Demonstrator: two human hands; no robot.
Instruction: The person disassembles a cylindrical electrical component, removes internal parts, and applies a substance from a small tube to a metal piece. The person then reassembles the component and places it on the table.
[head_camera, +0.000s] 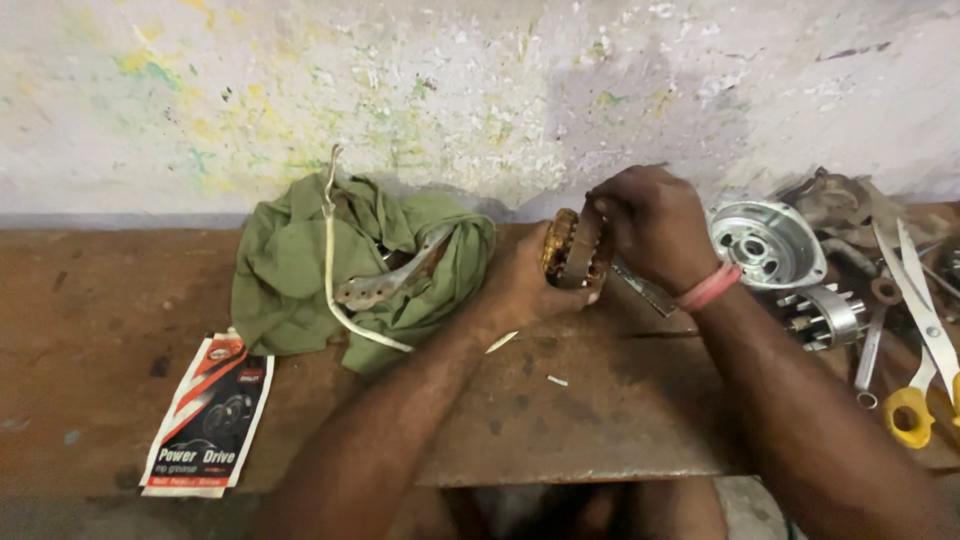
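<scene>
Up near the back of the tabletop (600, 420), both hands meet on a round wound coil part (566, 250), brass-coloured with a dark metal ring, held on edge just above the rusty brown surface. The left hand (522, 285) cups it from below and behind, its grip closed around the part; the right hand (650, 225), with a pink band (710, 288) at the wrist, comes over the top, fingers pinched onto the upper rim. Just right of the hands stands a silver round metal housing (768, 240), and in front of it a toothed rotor piece (828, 318). Farther right lie scissors with yellow handles (925, 340) among dark greasy parts. To the left a crumpled green cloth (300, 270) is heaped against the wall, with a white cord (332, 270) and a flat metal piece (385, 285) lying on it. Near the front left edge rests a printed red, white and black sachet (210, 415). A few small white scraps dot the worn tabletop. Behind everything rises a rough whitewashed wall (480, 90), flaking, with yellow and green stains
</scene>
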